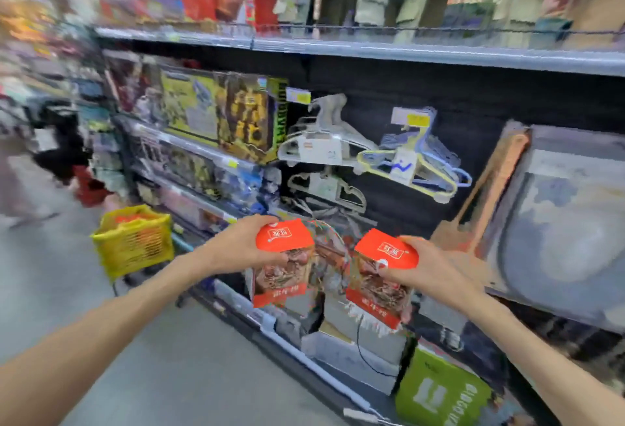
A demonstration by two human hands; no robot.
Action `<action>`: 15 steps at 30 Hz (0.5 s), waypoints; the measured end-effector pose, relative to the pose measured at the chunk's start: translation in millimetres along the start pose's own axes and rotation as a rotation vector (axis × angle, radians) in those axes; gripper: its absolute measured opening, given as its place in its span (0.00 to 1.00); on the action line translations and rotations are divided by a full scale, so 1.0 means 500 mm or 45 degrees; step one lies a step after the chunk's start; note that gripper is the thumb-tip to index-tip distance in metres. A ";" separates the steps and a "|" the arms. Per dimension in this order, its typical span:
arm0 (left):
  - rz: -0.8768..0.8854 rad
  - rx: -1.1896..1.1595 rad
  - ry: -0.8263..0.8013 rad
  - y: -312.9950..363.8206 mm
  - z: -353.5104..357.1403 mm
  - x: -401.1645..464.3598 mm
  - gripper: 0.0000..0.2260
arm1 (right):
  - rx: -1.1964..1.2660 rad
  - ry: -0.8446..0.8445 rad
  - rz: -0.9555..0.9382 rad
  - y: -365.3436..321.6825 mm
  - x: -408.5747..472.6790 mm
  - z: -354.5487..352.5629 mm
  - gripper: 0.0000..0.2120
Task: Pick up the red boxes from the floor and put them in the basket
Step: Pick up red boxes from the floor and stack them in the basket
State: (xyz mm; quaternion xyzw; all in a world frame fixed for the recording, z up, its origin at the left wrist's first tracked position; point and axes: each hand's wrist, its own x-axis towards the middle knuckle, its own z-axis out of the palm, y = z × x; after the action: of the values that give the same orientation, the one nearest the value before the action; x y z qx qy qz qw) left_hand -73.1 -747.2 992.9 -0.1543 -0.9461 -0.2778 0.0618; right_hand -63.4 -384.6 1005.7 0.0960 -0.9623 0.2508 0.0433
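I hold two red boxes with food pictures on their fronts, one in each hand, at chest height in front of a shop shelf. My left hand (243, 249) grips the top of the left red box (283, 263). My right hand (426, 273) grips the right red box (380, 287) by its top and side. A yellow basket (133, 239) on wheels stands on the floor to the left, about an arm's length beyond my left hand; something red shows inside it. The whole view is blurred by motion.
The shelf rack (372, 50) runs from upper left to lower right, holding toy boxes, hangers (406, 162) and a green box (439, 392) low down. Grey floor (67, 290) lies on the left. A dark figure and a red object stand far left in the aisle.
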 end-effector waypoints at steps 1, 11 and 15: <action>-0.058 0.022 0.036 -0.055 -0.038 -0.023 0.41 | 0.053 -0.050 -0.041 -0.058 0.039 0.036 0.40; -0.544 0.174 0.276 -0.519 -0.374 -0.257 0.44 | 0.212 -0.360 -0.488 -0.597 0.363 0.392 0.42; -0.716 0.203 0.376 -0.675 -0.469 -0.325 0.41 | 0.240 -0.461 -0.666 -0.794 0.467 0.516 0.36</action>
State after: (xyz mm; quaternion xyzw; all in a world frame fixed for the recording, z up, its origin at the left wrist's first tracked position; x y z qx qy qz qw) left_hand -22.6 -1186.2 985.6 0.1602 -0.9513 -0.2284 0.1313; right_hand -219.0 -889.0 1000.2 0.3863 -0.8698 0.2979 -0.0747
